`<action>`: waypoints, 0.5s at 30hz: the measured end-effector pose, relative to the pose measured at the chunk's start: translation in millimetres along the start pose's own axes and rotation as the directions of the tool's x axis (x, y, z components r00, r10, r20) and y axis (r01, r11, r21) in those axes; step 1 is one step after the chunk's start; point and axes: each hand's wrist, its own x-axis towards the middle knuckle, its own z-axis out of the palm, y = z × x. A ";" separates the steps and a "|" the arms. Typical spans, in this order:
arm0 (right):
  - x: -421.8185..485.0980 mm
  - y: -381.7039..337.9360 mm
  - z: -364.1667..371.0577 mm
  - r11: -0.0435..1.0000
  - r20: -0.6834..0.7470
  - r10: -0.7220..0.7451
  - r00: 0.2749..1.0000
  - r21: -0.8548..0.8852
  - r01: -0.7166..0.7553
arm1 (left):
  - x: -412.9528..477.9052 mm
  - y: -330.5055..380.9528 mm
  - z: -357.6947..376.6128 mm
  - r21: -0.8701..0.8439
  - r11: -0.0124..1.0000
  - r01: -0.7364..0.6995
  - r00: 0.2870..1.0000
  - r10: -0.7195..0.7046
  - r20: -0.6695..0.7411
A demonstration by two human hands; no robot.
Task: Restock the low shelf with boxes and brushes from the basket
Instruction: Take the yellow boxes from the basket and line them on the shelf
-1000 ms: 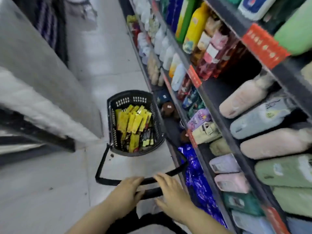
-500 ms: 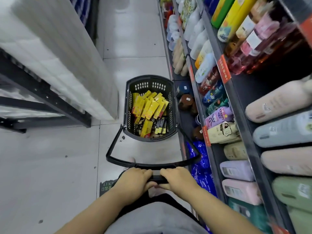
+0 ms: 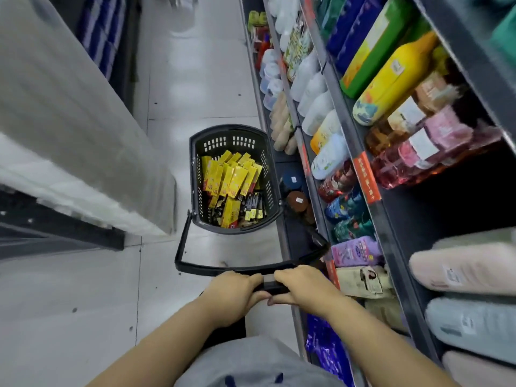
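Here, basket handle [image 3: 206, 268] inside left grip [image 3: 234, 291], right grip [image 3: 304, 286]

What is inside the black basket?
Yellow boxes fill most of the basket, with dark packs, probably the brushes, at the near end. Whatever lies beneath them, and the basket floor, is covered.

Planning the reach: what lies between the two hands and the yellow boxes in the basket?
Head view: bare floor tile, framed by the long handle that left hand and right hand grip, then the basket rim before the yellow boxes.
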 end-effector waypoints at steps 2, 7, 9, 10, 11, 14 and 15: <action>25.8 11.8 -26.6 0.998 0.012 0.024 1.000 0.049 -0.025 | 25.9 -18.9 -26.5 -0.039 0.999 0.013 0.999 -0.011 0.036; 101.5 25.8 -88.7 0.994 0.020 0.035 0.999 0.100 -0.037 | 73.1 -75.8 -95.7 -0.058 0.998 0.028 0.999 -0.026 0.041; 130.1 30.9 -106.0 0.993 0.010 0.027 1.000 0.119 -0.028 | 89.2 -97.9 -118.7 -0.055 0.998 0.042 0.998 -0.039 0.054; 144.5 34.1 -113.5 0.992 0.011 0.024 1.000 0.125 -0.025 | 97.4 -109.0 -128.8 -0.048 0.998 0.052 0.997 -0.048 0.068; 158.8 37.7 -120.8 0.991 0.010 0.021 1.000 0.130 -0.022 | 106.2 -120.1 -138.3 -0.041 0.997 0.059 0.995 -0.056 0.077; 203.1 53.0 -145.9 0.992 -0.017 0.003 1.000 0.129 -0.001 | 136.4 -152.6 -167.0 -0.038 0.997 0.072 0.994 -0.069 0.079; 218.0 60.6 -154.8 0.993 -0.028 -0.011 1.000 0.117 0.014 | 147.8 -162.5 -176.8 -0.036 0.997 0.073 0.995 -0.071 0.072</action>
